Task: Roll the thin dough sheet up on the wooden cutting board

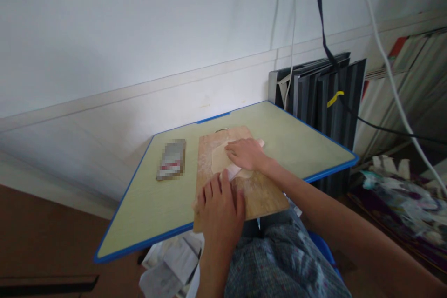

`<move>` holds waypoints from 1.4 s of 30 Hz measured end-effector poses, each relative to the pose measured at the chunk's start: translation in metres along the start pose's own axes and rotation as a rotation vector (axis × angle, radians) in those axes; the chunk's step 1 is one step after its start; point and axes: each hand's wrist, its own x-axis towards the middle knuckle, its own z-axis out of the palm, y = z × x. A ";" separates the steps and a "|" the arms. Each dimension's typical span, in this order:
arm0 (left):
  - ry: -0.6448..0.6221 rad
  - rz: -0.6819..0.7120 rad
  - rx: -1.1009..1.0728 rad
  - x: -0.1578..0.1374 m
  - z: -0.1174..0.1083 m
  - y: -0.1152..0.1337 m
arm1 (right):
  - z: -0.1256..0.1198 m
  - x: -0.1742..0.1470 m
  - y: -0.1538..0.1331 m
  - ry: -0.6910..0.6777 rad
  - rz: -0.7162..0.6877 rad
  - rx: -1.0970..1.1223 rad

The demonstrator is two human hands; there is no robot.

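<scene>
On a wooden board (266, 198) dusted with flour lies a flat, rounded sheet of dough (219, 157). A pale rolling pin (232, 172) crosses the dough on a slant, its far end sticking out past my right hand (246, 152). That hand is over the pin's upper right part, with the fingers laid across it. Nearer to me, my left hand (220, 202) covers the pin's lower left part, fingers bent over it. Both palms hide much of the pin and some of the dough.
The board rests on a pale green table (296, 149) with a blue rim, reaching its front edge. Left of it lies a blurred-out packet (172, 159). Dark folded panels (314, 98) lean at the wall; cables (323, 32) hang at the right. A white bag (174, 260) is below.
</scene>
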 end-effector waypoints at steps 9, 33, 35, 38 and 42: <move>0.001 -0.012 -0.014 0.000 -0.002 0.000 | 0.002 -0.009 -0.003 0.075 0.041 0.007; 0.007 -0.015 -0.044 -0.004 0.001 0.001 | 0.007 -0.011 0.002 0.114 0.025 0.027; 0.004 -0.015 -0.045 -0.004 0.000 0.001 | 0.006 -0.010 0.002 0.115 0.022 0.024; 0.001 -0.014 -0.051 -0.004 0.000 0.001 | 0.008 -0.010 0.001 0.122 0.021 0.018; -0.003 -0.008 -0.076 -0.004 -0.001 0.001 | 0.010 -0.019 0.000 0.158 -0.017 0.021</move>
